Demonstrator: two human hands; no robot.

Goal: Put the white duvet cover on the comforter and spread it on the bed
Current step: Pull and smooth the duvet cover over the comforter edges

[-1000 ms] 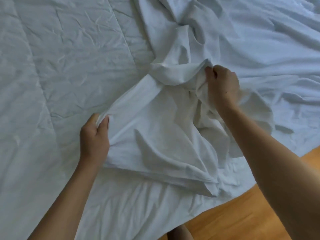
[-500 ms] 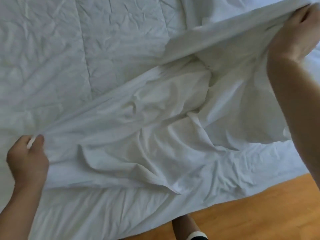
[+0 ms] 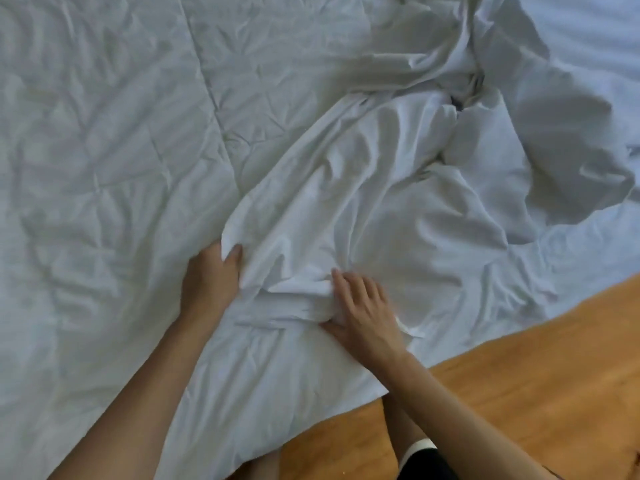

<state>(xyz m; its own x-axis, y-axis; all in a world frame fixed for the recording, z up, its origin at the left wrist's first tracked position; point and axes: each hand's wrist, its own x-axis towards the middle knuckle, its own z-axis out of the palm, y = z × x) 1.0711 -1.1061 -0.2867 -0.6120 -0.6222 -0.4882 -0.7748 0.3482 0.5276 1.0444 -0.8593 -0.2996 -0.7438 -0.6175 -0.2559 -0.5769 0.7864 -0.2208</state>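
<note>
While the left hand (image 3: 211,282) was curled around a raised edge of the crumpled white fabric duvet cover (image 3: 374,188), thumb on top and fingers tucked beneath the fold, the right hand (image 3: 363,310) was laid on a bunched ridge of the same cloth, its fingers spread and nearly straight, its thumb tucked under the bunch; whether the cloth was actually being pinched could not be told. Both hands were held close together near the bed's near edge. From them the cover was heaped up and away toward the upper right in loose folds, partly lying over the quilted white comforter (image 3: 104,133), which was spread flat across the left side of the bed. Beyond the mattress edge, a warm orange wooden floor (image 3: 519,375) was seen at lower right.
</note>
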